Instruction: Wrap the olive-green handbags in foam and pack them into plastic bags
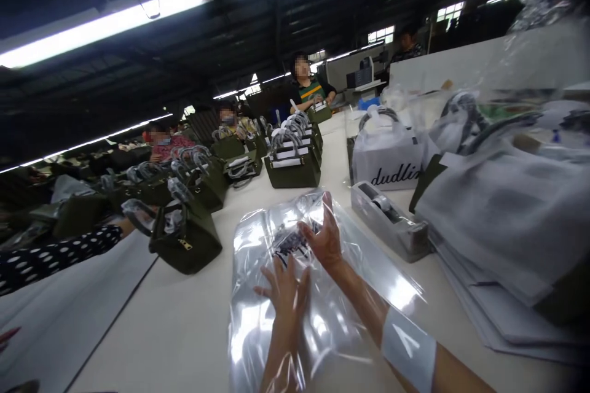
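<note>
A clear, shiny plastic bag (251,295) lies spread on the table in front of me, with bright reflections across it. My left hand (286,288) rests on the plastic, fingers spread. Further forward and to the right, my right hand (325,239) is open too, its fingers stretched upward and thumb apart. Plastic film seems to cover parts of both forearms; whether the hands are inside the bag I cannot tell. Between and beyond the hands is a dark patch (292,238) under the glare, too unclear to name. A grey band (408,344) circles my right forearm.
A tape dispenser (389,218) stands right of the plastic. Beyond it are a white-covered handbag (387,153) and a larger white-wrapped pile (502,209). Green handbags (187,236) line the left; another row (292,166) stands ahead. A co-worker's dotted sleeve (69,252) reaches in from the left.
</note>
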Available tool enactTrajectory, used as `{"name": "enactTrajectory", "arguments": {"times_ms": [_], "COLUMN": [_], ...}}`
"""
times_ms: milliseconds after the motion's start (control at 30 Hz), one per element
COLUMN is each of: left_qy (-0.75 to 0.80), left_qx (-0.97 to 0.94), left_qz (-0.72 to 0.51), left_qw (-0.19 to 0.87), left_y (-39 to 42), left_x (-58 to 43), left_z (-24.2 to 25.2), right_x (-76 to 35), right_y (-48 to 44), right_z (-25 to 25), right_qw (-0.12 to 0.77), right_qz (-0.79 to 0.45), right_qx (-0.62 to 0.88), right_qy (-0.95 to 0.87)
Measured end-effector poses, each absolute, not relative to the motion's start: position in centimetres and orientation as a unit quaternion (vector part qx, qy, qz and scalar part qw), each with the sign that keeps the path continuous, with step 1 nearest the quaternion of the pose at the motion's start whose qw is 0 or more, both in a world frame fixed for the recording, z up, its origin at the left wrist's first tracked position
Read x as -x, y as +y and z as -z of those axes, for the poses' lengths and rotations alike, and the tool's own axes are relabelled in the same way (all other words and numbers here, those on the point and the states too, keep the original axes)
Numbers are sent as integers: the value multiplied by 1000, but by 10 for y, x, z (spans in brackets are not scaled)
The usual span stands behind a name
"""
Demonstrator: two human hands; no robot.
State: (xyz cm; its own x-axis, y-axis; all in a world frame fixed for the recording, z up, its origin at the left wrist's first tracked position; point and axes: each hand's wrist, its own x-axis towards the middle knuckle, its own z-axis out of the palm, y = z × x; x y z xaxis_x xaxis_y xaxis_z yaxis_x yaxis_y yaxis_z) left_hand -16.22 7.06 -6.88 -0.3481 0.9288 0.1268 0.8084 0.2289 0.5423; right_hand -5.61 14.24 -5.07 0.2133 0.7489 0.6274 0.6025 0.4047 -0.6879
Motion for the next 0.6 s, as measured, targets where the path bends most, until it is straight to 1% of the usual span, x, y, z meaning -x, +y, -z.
{"name": "enactTrajectory", "arguments": {"times_ms": [100,200,267,367,467,600], "left_qy": [769,765,748,725,730,760], "left_qx": [-542,-484,-454,-432,-435,-456], "left_qz": [-334,-425,-479,-522,-509,-456], "left_qw": [61,-18,-70,-127,-138,-78], "left_y": [76,88,93,93,92,95], "left_x": [172,183,188,193,196,200], "left_z": [67,49,33,20,35,79], "right_x": [48,39,37,40,44,47], "right_y": [144,136,132,134,143,157], "right_z": [70,94,101,98,101,120], "right_qw": [553,468,415,417,390,333], "right_qz": [-50,-28,3,48,14,-46], "right_qx": [526,516,502,475,486,514], "right_qy": [-644,-717,-759,-773,-782,-789]}}
